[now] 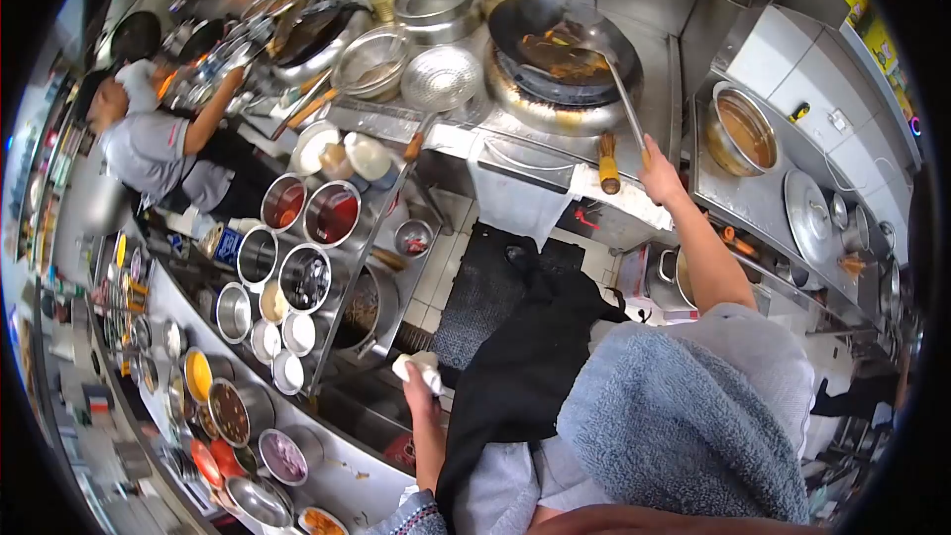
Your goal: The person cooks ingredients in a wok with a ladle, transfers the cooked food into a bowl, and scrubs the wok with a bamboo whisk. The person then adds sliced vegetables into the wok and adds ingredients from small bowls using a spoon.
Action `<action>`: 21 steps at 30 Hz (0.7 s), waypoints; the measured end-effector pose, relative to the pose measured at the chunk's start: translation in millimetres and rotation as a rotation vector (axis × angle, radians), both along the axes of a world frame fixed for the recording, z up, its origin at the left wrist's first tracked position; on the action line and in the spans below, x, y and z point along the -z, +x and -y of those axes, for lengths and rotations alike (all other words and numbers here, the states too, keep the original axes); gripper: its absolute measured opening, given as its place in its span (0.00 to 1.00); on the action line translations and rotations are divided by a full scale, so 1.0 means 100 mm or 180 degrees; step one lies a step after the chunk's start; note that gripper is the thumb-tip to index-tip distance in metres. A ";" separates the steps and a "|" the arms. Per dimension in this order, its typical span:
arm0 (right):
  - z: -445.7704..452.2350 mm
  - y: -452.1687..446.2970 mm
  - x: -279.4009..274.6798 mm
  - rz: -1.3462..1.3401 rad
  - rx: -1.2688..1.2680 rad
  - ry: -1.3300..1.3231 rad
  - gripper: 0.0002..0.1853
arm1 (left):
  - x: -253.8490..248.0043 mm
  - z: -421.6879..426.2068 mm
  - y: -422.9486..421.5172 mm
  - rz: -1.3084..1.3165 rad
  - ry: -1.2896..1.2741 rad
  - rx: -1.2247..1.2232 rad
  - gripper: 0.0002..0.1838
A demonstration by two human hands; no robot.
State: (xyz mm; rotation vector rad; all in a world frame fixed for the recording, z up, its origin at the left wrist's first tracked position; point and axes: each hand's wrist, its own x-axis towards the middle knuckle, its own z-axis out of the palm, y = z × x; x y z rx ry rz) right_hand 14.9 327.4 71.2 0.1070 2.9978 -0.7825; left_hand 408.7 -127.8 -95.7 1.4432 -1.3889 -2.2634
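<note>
My right hand (pixel 658 176) is closed around the wooden end of a long metal ladle (pixel 627 102). The ladle reaches up into a black wok (pixel 509 24), where dark brown food or sauce (pixel 567 63) coats the bottom; its bowl is hard to make out. The wok rests on a round burner ring at the back of the stove. Low on the left, beside my black apron (pixel 525 347), my left hand (pixel 420 398) grips a folded white cloth (pixel 420 369), well away from the wok.
A brush (pixel 608 166) with a wooden handle lies at the stove's front edge. Strainers (pixel 442 79) stand left of the wok. Metal pots of sauces (pixel 332 214) fill the left counter. A pot of brown liquid (pixel 741 131) stands right. A co-worker (pixel 163 154) works at far left.
</note>
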 end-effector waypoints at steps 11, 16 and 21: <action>0.55 -2.55 0.00 0.0380 -0.0114 -0.2215 0.42 | -0.30 -0.22 -2.41 0.0265 -0.0110 0.0715 0.25; 1.01 -5.01 0.10 -0.0727 -0.0797 -0.0331 0.37 | -0.52 -0.29 -3.30 0.0057 -0.0735 0.1409 0.23; 1.41 -6.43 0.19 0.1989 0.0279 -0.3451 0.05 | -0.53 -0.15 -3.22 0.0289 -0.0781 0.1328 0.19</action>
